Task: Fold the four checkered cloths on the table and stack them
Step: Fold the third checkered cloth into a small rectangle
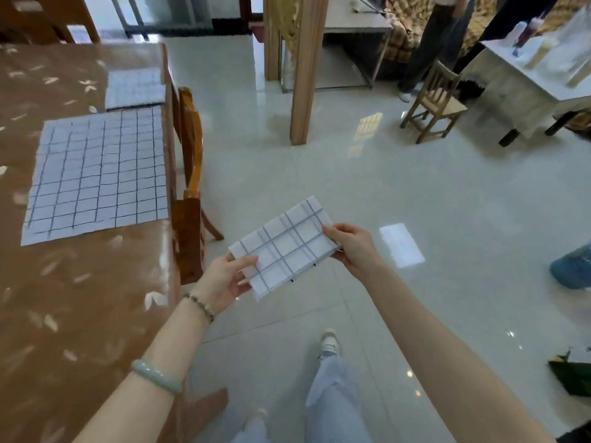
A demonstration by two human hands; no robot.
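I hold a folded white cloth with a grey check (284, 247) in the air over the floor, to the right of the table. My left hand (224, 279) grips its lower left end and my right hand (348, 247) grips its right end. On the brown table (64, 314) a checkered cloth (96, 174) lies spread out flat near the right edge. Behind it lies a smaller folded checkered cloth (136, 87), close to the table's far right corner.
A wooden chair (192, 174) is tucked against the table's right side. A wooden post (303, 68) stands on the tiled floor ahead, with a small chair (435, 103) and a white table (537, 81) further right. People's legs show at the back and right.
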